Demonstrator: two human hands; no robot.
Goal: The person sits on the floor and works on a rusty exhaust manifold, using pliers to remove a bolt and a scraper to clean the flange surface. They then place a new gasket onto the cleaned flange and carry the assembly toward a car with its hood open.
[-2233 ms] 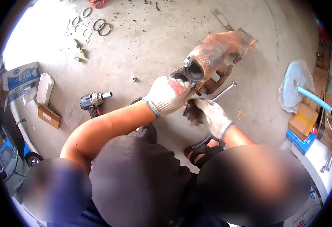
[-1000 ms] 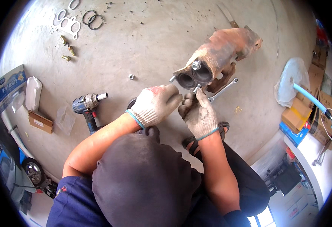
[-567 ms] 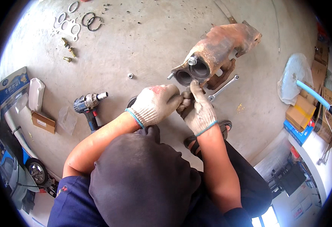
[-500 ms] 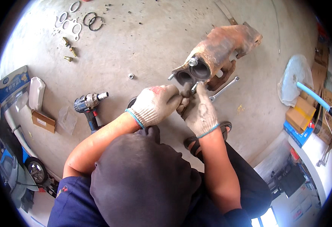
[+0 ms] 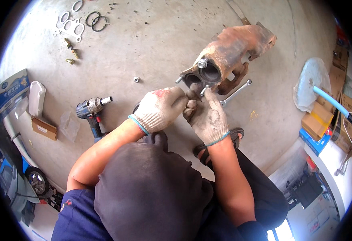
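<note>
A rusty exhaust manifold [image 5: 234, 42] lies on the concrete floor ahead of me, its two round ports facing my hands. Metal studs [image 5: 204, 90] stick out of its flange, and a nut [image 5: 202, 63] sits at the upper edge of the ports. My left hand [image 5: 162, 106], in a stained white knit glove, is closed just short of the flange. Beside it my right hand [image 5: 209, 118], gloved too, has its fingers bent at the near stud. Both sets of fingertips meet there, and whatever they pinch is hidden.
Left of my hands lie a cordless impact wrench [image 5: 91, 110] and a loose nut [image 5: 136, 79]. Farther off are bolts [image 5: 69, 61], a metal gasket [image 5: 77, 30] and black rings [image 5: 99, 23]. A combination wrench [image 5: 237, 92] rests beside the manifold; cardboard boxes [image 5: 316, 118] stand at right.
The whole view has shifted slightly, moving floor items a little left and up. Both hands stay together at the flange, with only small finger movement.
</note>
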